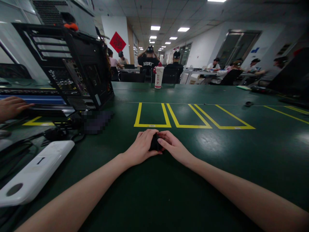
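Note:
Between my two hands, low over the green table [149, 193], is a small black object [154, 144] whose kind I cannot make out. My left hand [143, 146] is wrapped round its left side, thumb along the near edge. My right hand [172, 146] grips it from the right, with thumb and fingers pressed on it. Much of the object is hidden by the fingers. Just beyond my hands, yellow tape outlines [152, 125] mark the table top.
An open black computer case [79, 64] stands at the left. Nearer lie a white oblong device [38, 170] and black cables [14, 151]. Another person's hand [12, 108] reaches in at the left edge. A white and red cup [158, 76] stands at the back; several people sit beyond.

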The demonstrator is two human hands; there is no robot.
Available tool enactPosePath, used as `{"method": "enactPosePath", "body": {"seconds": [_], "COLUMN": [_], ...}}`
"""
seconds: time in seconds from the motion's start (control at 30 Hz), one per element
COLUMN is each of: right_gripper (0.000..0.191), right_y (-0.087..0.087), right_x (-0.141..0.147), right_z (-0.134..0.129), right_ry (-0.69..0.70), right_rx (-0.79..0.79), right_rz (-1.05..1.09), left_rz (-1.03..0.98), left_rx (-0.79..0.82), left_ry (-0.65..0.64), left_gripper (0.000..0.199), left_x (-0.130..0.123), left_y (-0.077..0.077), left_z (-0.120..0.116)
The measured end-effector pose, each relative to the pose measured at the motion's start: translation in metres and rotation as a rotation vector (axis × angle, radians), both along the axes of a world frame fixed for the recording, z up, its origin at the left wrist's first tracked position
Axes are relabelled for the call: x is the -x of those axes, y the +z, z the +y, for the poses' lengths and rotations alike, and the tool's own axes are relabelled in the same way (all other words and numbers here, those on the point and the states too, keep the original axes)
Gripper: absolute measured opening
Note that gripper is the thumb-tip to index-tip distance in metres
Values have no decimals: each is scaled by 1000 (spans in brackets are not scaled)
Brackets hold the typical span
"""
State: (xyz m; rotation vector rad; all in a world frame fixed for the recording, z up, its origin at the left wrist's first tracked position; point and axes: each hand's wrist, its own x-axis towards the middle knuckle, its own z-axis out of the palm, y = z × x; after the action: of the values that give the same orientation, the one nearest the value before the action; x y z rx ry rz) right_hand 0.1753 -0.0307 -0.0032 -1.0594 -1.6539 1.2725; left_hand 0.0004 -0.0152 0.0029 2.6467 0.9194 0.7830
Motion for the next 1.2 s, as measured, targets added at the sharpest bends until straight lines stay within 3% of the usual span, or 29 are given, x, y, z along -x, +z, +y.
{"method": "enactPosePath", "body": {"seconds": [0.23, 0.47, 0.77, 0.97, 1.2], "right_gripper": [28, 19, 23, 17, 25], "right_y": [3, 3, 5, 3, 1], "right_x": [-5, -2, -7, -3, -4], "right_z": [1, 2, 2, 2, 6], "right_ry": [134, 42, 133, 66, 61], "right_rx": [21, 45, 50, 45, 101], "right_rz": [151, 99, 114, 102, 82], "left_rz": [-19, -23, -26, -11, -11], "left_rx": [-9, -4, -4, -5, -14], "left_ry": [10, -2, 7, -5, -5], "left_gripper": [61, 61, 61, 61, 62], "left_x": [-1, -2, -1, -1, 0], "left_y": [-3, -2, -2, 0, -2], "left_z": [2, 2, 2, 1, 1]}}
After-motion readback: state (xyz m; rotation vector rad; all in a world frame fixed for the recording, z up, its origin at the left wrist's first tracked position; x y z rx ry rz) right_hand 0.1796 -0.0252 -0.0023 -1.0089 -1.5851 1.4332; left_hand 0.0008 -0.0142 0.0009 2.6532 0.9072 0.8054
